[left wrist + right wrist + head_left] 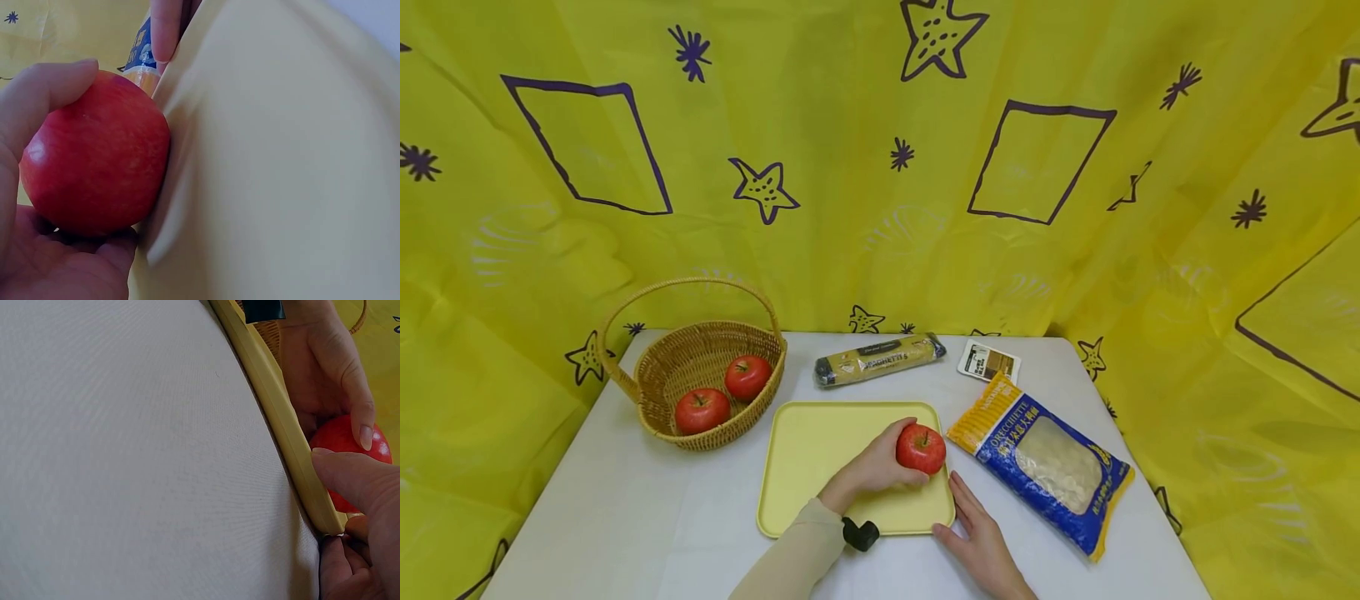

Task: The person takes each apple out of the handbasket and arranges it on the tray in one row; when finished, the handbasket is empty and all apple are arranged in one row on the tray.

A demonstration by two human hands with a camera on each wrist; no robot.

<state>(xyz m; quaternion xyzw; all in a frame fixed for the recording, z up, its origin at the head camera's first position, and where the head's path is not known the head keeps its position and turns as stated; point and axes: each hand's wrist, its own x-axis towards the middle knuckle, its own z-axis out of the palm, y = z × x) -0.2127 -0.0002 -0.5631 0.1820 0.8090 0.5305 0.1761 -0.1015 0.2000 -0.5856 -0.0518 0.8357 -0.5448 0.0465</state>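
My left hand (876, 462) grips a red apple (921, 448) over the right part of a pale yellow tray (835, 467). In the left wrist view its thumb lies on the top of the apple (97, 156) and the other fingers are under it. At the tray's front right corner, my right hand (977, 542) holds the rim, thumb on the front edge and fingers along the right side. The right wrist view shows that thumb against the tray's rim (281, 412); some fingertips are hidden by the corner.
A wicker basket (658, 375) with two red apples stands at the back left. Behind the tray lie a spaghetti pack (880, 360) and a small white-edged package (989, 362). A blue and yellow orecchiette bag (1045, 467) lies to the right on the white table (625, 517).
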